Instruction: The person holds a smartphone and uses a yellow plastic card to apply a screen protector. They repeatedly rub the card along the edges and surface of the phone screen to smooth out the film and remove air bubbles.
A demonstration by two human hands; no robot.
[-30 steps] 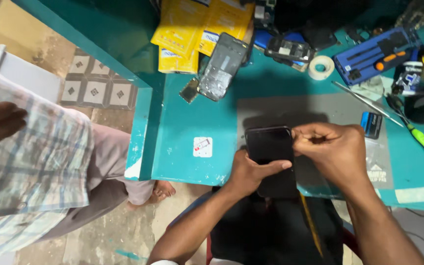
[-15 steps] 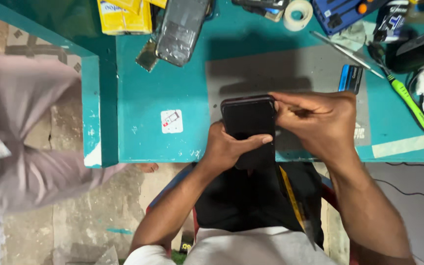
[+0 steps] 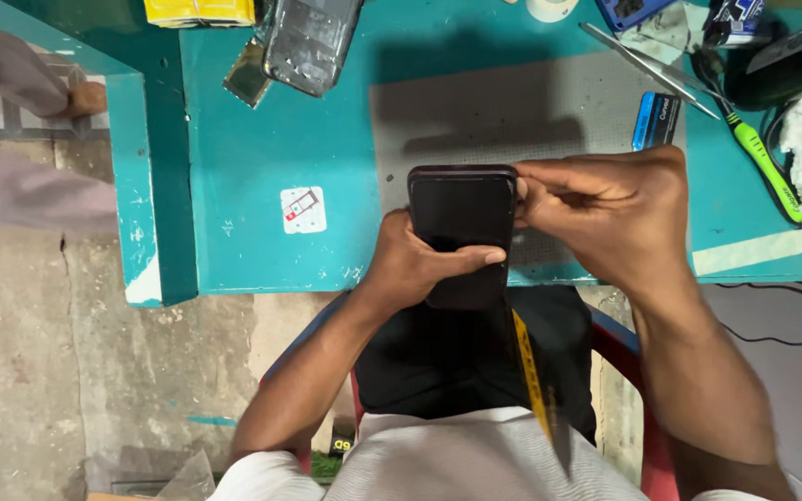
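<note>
Head view: left hand [image 3: 410, 264] clasps dark phone [image 3: 461, 218], thumb across its screen; right hand [image 3: 605, 213] pinches its upper right edge

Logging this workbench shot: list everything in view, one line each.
phone: 1, black, upright at table's near edge
table: 1, teal
mat: 1, grey, behind phone
phone frame: 1, clear-grey, top left
yellow packet: 1, top edge
sticker: 1, white-red, left of phone
tweezers: 1, silver, top right
screwdriver: 1, green handle, right
blue card: 1, right of mat
tape roll: 1, white, top edge
left hand: grips phone
right hand: at phone's top right corner
</note>
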